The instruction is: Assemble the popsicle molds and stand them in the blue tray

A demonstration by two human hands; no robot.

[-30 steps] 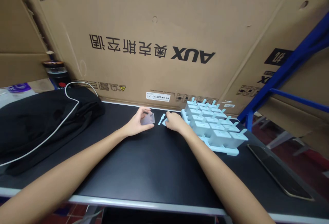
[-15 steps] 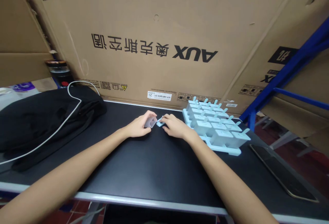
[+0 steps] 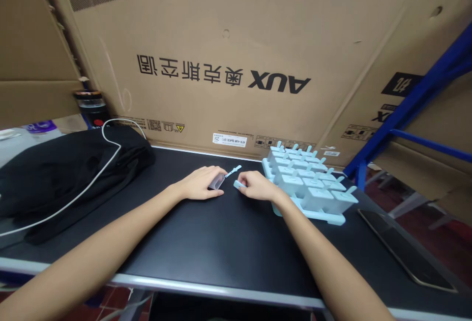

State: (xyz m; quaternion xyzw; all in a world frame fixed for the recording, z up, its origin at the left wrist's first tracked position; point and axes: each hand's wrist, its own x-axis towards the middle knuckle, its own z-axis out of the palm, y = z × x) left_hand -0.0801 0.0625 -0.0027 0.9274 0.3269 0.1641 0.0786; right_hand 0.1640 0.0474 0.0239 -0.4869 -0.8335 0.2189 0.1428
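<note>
My left hand (image 3: 201,184) holds a small translucent mould cup (image 3: 216,181) low over the black table (image 3: 206,242). A light-blue stick (image 3: 233,170) pokes out of the cup toward the right. My right hand (image 3: 254,185) is just right of it, fingers closed on a small light-blue piece (image 3: 238,184). A light-blue ice-pop mould tray (image 3: 308,183) with several capped cells and sticks stands to the right of my right hand.
A black garment (image 3: 62,173) with a white cable (image 3: 92,178) lies at the left. A dark jar (image 3: 90,107) stands behind it. Large cardboard boxes (image 3: 228,65) wall the back. A phone (image 3: 401,247) lies at the right, beside a blue rack frame (image 3: 405,109).
My hands met at the cup half a second ago and have now drawn slightly apart. The blue stick now juts from the cup; my right hand has pulled back to the right.
</note>
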